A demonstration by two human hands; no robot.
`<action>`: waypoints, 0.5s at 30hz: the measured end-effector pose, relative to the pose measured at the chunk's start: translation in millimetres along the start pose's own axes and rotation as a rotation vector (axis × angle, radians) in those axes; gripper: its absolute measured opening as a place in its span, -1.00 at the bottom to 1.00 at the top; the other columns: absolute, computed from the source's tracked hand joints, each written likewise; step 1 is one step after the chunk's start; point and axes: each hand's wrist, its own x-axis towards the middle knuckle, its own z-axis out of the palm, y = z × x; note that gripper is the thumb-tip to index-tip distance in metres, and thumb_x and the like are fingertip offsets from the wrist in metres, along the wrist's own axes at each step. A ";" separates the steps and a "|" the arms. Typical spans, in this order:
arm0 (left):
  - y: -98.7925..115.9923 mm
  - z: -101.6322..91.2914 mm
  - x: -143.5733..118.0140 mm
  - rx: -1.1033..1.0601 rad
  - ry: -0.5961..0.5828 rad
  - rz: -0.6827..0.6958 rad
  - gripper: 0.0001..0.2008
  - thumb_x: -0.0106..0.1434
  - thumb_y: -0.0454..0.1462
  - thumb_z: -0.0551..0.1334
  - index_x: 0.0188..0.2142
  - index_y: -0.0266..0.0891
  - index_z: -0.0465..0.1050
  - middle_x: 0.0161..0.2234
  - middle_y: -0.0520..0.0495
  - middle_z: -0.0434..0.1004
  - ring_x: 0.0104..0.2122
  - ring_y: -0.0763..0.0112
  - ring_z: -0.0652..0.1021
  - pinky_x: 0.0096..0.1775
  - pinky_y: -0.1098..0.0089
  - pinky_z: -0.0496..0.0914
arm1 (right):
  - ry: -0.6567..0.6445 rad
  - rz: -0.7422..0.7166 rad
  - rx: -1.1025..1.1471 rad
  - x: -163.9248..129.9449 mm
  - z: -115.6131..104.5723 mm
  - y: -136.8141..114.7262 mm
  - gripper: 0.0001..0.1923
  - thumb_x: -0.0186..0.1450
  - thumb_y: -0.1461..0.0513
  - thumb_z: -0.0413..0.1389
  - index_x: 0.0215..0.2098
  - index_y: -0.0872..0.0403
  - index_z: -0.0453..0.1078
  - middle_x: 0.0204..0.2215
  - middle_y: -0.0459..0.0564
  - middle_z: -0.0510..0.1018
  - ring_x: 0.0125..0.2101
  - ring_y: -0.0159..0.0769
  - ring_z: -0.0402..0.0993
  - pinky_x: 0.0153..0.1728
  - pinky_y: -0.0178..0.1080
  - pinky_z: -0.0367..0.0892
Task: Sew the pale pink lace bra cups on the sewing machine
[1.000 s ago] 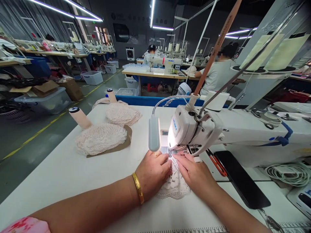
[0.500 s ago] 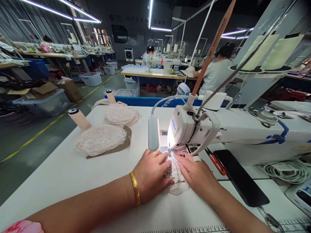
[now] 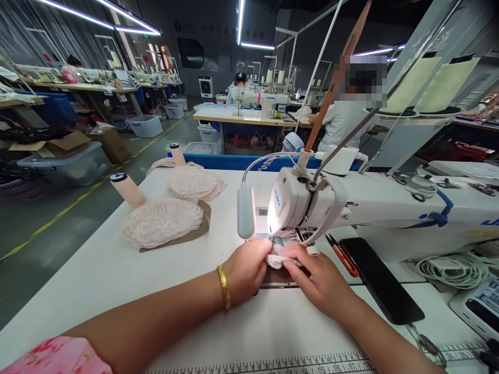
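Observation:
Under the head of a white sewing machine (image 3: 290, 205), a small piece of pale lace (image 3: 276, 261) is folded up and bunched close to the needle area. My left hand (image 3: 246, 267), with a gold bangle at the wrist, is closed on the left edge of the lace, its fingers curled. From the other side my right hand (image 3: 317, 272) pinches the lace between thumb and fingers. The metal plate (image 3: 278, 280) shows below the lace. A grey lamp (image 3: 245, 212) lights the spot. The needle itself is hidden.
Stacked lace pieces (image 3: 163, 223) lie at left on brown card, beside a thread cone (image 3: 128, 189). Orange snips (image 3: 345, 257) and a black phone (image 3: 380, 280) lie at right. A ruler strip (image 3: 304, 363) runs along the front edge. Co-workers sit farther back.
The lace, earlier lying flat toward me under both spread hands, is now folded up near the needle. My left fingers have curled in, and the metal plate has come into sight.

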 end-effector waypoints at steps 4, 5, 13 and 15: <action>-4.3 -2.2 11.7 -0.102 -0.048 -0.132 -0.88 0.13 -0.42 0.11 -0.35 -0.19 0.29 -0.36 0.00 0.40 -0.37 0.33 0.44 -0.31 0.36 0.37 | 0.169 0.122 -0.007 2.7 6.7 -3.7 -0.74 0.54 0.10 -0.02 -0.14 -0.02 0.48 -0.29 -0.01 0.68 -0.29 -0.18 0.61 -0.25 -0.21 0.48; -5.7 -2.6 13.0 -0.120 -0.063 -0.140 -0.89 0.10 -0.42 0.13 -0.40 -0.19 0.30 -0.38 0.00 0.37 -0.38 0.34 0.44 -0.32 0.36 0.36 | 0.196 0.136 0.000 3.4 7.6 -4.6 -0.72 0.54 0.09 -0.02 -0.14 -0.01 0.50 -0.30 0.00 0.68 -0.29 -0.18 0.62 -0.25 -0.21 0.48; -11.0 -0.3 15.2 -0.296 -0.060 -0.248 -0.82 0.14 -0.27 0.32 -0.54 -0.24 0.40 -0.41 0.06 0.38 -0.44 0.46 0.46 -0.41 0.47 0.36 | 0.235 0.171 0.041 6.0 8.7 -7.2 -0.60 0.54 -0.01 -0.05 -0.22 0.00 0.52 -0.37 0.00 0.65 -0.36 -0.20 0.59 -0.30 -0.24 0.47; -8.8 -0.8 15.7 -0.342 -0.045 -0.266 -0.76 0.12 -0.20 0.39 -0.54 -0.24 0.42 -0.42 0.07 0.39 -0.45 0.48 0.44 -0.42 0.48 0.36 | 0.214 0.162 0.034 5.4 8.4 -7.6 -0.60 0.55 0.00 -0.06 -0.22 0.00 0.51 -0.39 -0.02 0.64 -0.38 -0.21 0.57 -0.32 -0.25 0.45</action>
